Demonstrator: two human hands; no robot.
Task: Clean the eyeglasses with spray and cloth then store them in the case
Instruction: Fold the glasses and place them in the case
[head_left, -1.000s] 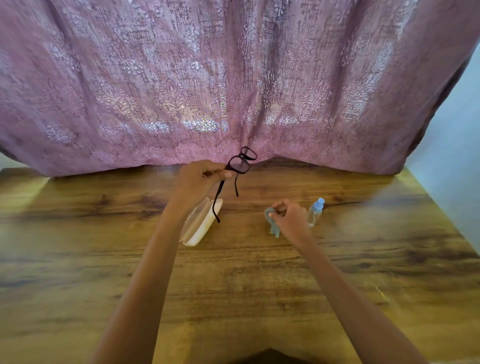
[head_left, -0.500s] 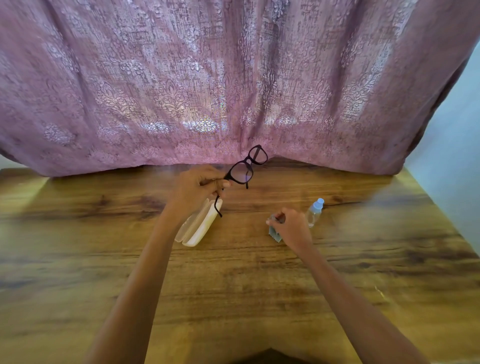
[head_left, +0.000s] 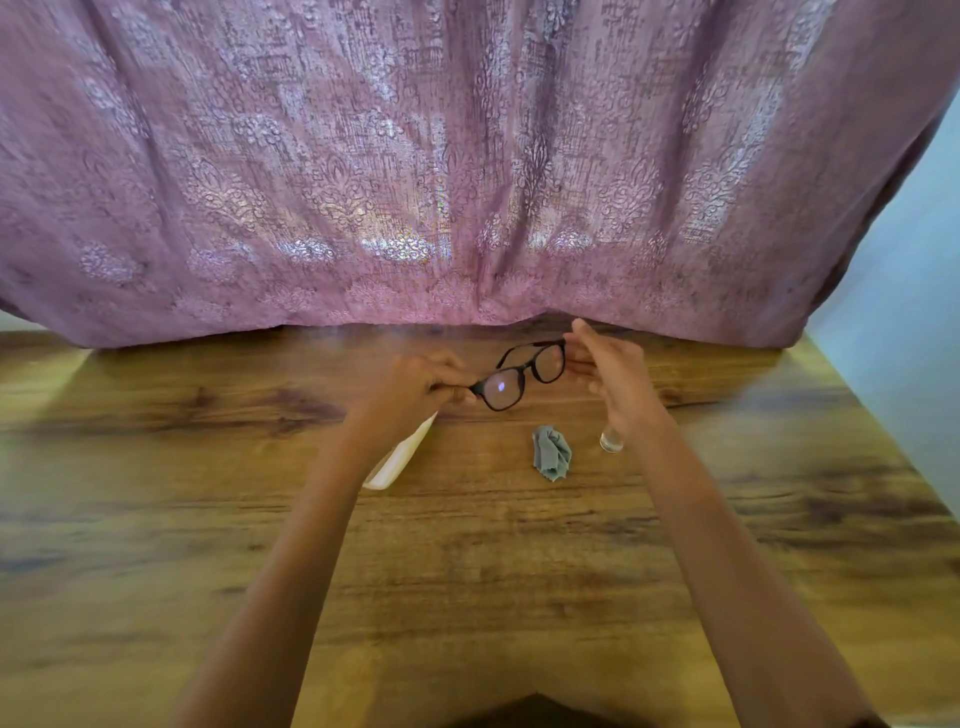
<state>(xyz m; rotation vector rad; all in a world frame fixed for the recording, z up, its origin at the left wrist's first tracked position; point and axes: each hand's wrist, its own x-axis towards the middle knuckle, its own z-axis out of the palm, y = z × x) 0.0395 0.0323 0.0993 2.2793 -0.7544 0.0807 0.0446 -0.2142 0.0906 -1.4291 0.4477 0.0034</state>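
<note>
the black-framed eyeglasses (head_left: 524, 375) are held in the air above and beyond the crumpled grey cleaning cloth (head_left: 551, 453), lenses facing the wearer. the left hand (head_left: 415, 384) pinches the frame's end on the cloth's left side with curled fingers. the right hand (head_left: 608, 374) takes the other end between thumb and fingertips, index finger raised. its grip looks light and is somewhat blurred. the cloth lies loose on the brown wooden bench (head_left: 467, 571). the small clear spray bottle (head_left: 611, 441) stands just right of it, half hidden under the right wrist, and the cream hard-shell case (head_left: 402, 457) lies to its left beneath the left forearm. cleaning looks barely begun. the main risk is that fingertips so near the lens will smear it. pulling both ends apart could twist the thin frame. when the right hand drops for the spray, the wrist could knock the bottle over. a one-handed pinch at the hinge may let the glasses swing or slip onto the bench.
</note>
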